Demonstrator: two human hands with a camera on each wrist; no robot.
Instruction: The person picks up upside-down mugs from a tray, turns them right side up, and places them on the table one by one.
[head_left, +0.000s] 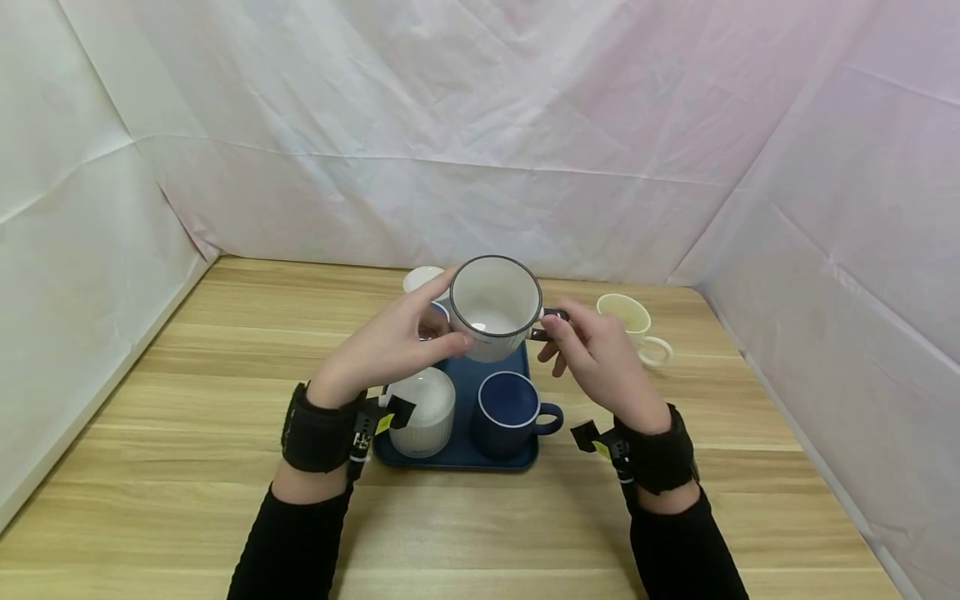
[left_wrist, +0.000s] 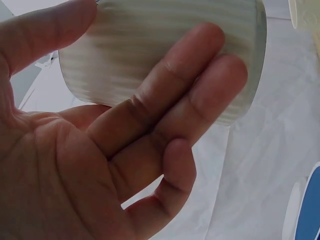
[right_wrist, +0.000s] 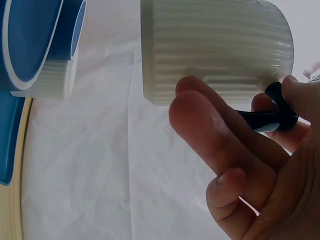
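White mug [head_left: 495, 307] held above blue tray [head_left: 459, 454]: left hand [head_left: 390, 343] cups its side, right hand [head_left: 600, 354] pinches its handle. Blue mug [head_left: 508, 414] and ribbed cup [head_left: 422, 411] sit below.

You have nothing to read here: no words, brands, numbers or signs show on any cup, on the tray or on the wrist straps. The small yellow tags [head_left: 384, 423] on your wrist straps are too small to make out any print. The ribbed white cup [head_left: 495, 307] in your hands is plain in both wrist views.
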